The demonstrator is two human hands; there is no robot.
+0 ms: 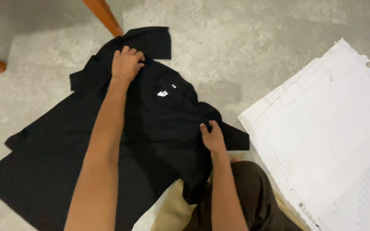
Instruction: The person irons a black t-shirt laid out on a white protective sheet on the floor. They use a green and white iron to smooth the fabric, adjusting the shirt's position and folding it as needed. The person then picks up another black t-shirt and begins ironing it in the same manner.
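Note:
A black T-shirt (pixel 65 149) lies spread on the grey concrete floor, collar and small white neck label (pixel 162 93) toward the upper middle. My left hand (pixel 126 63) rests far out on the shirt's shoulder near one sleeve, fingers curled into the fabric. My right hand (pixel 213 136) pinches the cloth at the other shoulder, close to the sleeve (pixel 235 139) that points right. Part of the shirt drapes over my knee.
Large white paper sheets (pixel 335 137) with ragged edges cover the floor on the right. Orange-brown wooden furniture legs (pixel 105 17) stand at the top left, one touching the shirt's sleeve. My brown trouser leg (pixel 253 196) and a tan cloth (pixel 172 211) sit at the bottom.

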